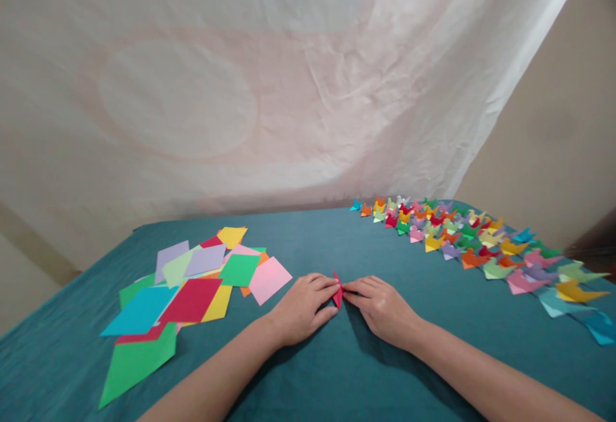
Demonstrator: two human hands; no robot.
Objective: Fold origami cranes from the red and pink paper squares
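Observation:
A small piece of red folded paper [337,295], narrow and pointed at its top and bottom, is between my two hands at the middle of the table. My left hand [308,306] has its fingers and thumb on the paper's left side. From the right, my right hand [382,310] pinches the paper's edge between closed fingertips. Parts of the paper are hidden behind the fingers.
Loose coloured paper squares [192,300] lie overlapping on the left of the green tablecloth [298,236]. Rows of small folded paper birds [474,258] stand along the right. Behind the table hangs a pale, wrinkled sheet [289,101].

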